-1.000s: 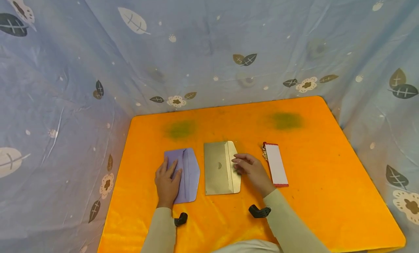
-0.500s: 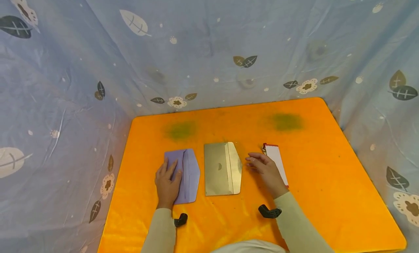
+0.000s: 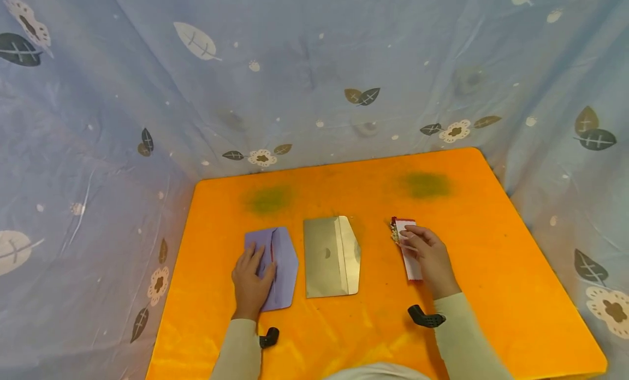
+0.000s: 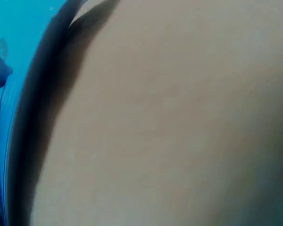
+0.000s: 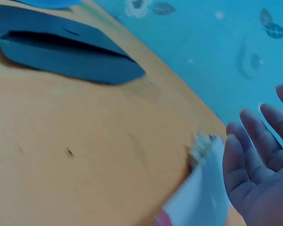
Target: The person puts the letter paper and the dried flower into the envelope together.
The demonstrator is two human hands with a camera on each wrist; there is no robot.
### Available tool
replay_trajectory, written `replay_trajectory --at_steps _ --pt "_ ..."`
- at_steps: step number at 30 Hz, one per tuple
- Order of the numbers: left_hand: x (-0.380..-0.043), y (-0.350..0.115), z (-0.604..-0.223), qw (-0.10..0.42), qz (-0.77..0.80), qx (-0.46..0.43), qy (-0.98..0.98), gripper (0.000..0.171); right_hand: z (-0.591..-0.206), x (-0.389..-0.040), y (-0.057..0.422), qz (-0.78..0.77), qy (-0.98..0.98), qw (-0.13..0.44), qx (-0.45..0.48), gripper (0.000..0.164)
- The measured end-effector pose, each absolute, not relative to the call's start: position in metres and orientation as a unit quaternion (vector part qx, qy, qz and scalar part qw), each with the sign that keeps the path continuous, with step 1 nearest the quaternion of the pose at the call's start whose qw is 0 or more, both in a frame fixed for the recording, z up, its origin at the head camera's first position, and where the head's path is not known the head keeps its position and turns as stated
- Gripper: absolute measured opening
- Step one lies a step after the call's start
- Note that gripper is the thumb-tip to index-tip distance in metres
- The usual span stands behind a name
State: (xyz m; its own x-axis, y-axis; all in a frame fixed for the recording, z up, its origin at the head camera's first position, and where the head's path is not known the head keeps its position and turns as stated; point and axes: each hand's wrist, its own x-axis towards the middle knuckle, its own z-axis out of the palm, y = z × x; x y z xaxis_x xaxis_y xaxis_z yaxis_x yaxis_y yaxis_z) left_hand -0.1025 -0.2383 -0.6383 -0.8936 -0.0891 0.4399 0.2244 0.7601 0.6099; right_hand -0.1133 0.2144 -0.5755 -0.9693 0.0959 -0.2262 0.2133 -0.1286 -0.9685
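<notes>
A purple envelope (image 3: 286, 268) lies on the left with its flap unfolded, and a thin red strip shows in its slit. My left hand (image 3: 251, 281) rests on its body, thumb beside the slit. To its right is a gold envelope (image 3: 321, 265), flap also unfolded; it appears dark in the right wrist view. Over a white card with red ends (image 3: 411, 268), my right hand (image 3: 432, 260) reaches with loosely bent fingers. The right wrist view shows the palm beside the card and nothing in the fingers. Pale, small decorative bits (image 5: 200, 149) stick out along the card's far edge.
An orange cloth (image 3: 334, 189) with two greenish patches covers the table. Blue curtain with leaf and flower prints (image 3: 295, 69) encloses the back and both sides. The left wrist view is mostly filled by blurred skin.
My right hand has moved right, from the gold envelope's flap to over the white card. The purple envelope's slit has parted a little, showing red, as my left fingers shifted slightly.
</notes>
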Motion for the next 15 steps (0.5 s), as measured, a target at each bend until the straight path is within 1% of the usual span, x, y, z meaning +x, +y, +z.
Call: replay_trajectory --at_steps 4,10,13,15 --pt "-0.103 -0.231 -0.634 0.242 -0.345 -0.063 -0.905 0.049 -0.574 -0.111 0.229 -0.737 0.657 0.028 0.154 0.057" --pt "-0.111 -0.211 -0.627 0.268 -0.341 -0.137 -0.891 0.042 -0.578 -0.108 0.245 -0.717 0.669 0.013 0.193 0.052" --pt "-0.114 -0.196 -0.620 0.256 -0.347 -0.162 -0.887 0.043 -0.581 -0.106 0.249 -0.716 0.671 0.008 0.194 0.053" --pt "-0.114 -0.185 -0.616 0.230 -0.361 -0.160 -0.890 0.045 -0.582 -0.104 0.251 -0.711 0.675 0.014 0.196 0.055"
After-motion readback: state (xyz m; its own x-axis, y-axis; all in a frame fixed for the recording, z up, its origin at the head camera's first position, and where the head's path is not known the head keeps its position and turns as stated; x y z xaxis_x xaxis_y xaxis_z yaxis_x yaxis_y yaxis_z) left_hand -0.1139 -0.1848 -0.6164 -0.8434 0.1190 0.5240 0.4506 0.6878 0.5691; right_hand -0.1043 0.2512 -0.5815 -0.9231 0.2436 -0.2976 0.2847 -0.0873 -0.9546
